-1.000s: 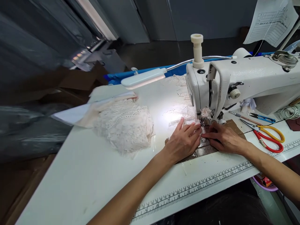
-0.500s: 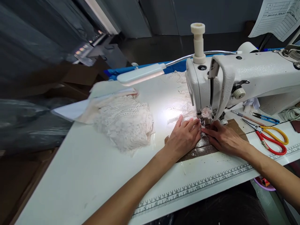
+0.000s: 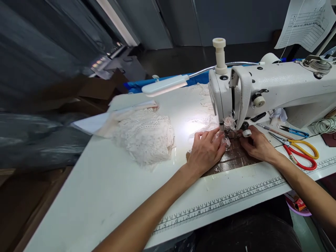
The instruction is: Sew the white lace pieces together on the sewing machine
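"Lace piece and hands, please: where did they lie?"

"It showed in the gap between the 2 hands, against the left fingers, at the needle end of the white sewing machine. More lace cloth spread out beyond the left fingertips."

"How was the left hand set?"

"Palm down, fingers slightly apart, resting on lace. It wasn't closed around anything."

"And the right hand?"

"Its fingers were bent, just beside a ridged white knob low on the machine. I couldn't tell whether they pinched anything, since the tips were partly hidden."

"What was underneath?"

"A shiny brown sheet, wrinkled between the wrists, on a white table. Above the gap between the hands, a pale pink rosette sat against the needle end."

"What stood left of the left hand?"

"A lace pile, well apart from it, with a pointed white sheet sticking out on the side away from the hand. Past the left fingers, a slim lamp lit the cloth."

"And right of the right hand?"

"1 pair of scissors, with a red handle and a yellow handle. Blue snips lay beyond them, and a slender tool lay nearer the fingers. On the near side of both hands, a printed ruler ran along the table edge."
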`<state>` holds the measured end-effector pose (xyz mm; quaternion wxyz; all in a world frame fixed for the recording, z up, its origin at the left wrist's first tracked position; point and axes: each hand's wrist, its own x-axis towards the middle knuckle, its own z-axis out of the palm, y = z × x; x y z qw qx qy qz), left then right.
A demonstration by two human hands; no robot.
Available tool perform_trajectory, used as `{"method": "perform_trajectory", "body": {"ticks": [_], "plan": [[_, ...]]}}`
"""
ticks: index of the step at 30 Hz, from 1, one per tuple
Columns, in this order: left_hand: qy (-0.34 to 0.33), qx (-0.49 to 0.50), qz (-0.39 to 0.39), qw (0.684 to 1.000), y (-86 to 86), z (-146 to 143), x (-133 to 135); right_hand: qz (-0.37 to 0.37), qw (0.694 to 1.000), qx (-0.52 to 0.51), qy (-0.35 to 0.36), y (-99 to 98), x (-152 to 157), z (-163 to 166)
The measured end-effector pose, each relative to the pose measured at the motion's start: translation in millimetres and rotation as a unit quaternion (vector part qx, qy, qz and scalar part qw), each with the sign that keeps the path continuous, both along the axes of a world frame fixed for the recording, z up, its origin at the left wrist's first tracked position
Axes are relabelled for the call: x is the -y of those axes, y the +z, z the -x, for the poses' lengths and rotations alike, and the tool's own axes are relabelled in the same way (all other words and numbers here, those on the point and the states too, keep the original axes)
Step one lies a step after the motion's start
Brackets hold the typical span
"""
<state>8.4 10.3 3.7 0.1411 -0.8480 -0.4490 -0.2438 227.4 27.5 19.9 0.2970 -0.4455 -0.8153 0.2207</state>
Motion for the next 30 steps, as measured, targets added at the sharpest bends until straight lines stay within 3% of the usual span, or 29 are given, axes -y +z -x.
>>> {"method": "perform_trajectory", "body": {"ticks": [5, 9, 13, 19, 25, 30], "plan": [[-0.079, 0.068, 0.027, 0.994, 13.8, 10, -3, 0.055, 0.998, 0.017, 0.000, 10.3, -1, 0], [-0.142, 0.089, 0.093, 0.981, 11.3, 6, -3, 0.097, 0.991, 0.089, 0.022, 21.2, -6, 1], [-0.145, 0.091, 0.118, 0.978, 4.0, 3, -5, 0.120, 0.982, 0.140, 0.032, 21.7, -15, 4], [-0.140, 0.077, 0.107, 0.981, 1.9, 6, -10, 0.063, 0.995, 0.083, -0.007, 2.8, -14, 3], [-0.121, 0.142, 0.103, 0.977, 6.5, 4, -6, 0.046, 0.997, 0.056, -0.001, -1.9, -8, 1], [-0.146, 0.132, 0.091, 0.976, 5.0, 4, -6, 0.033, 0.999, 0.038, 0.006, -8.9, -7, 1]]}}
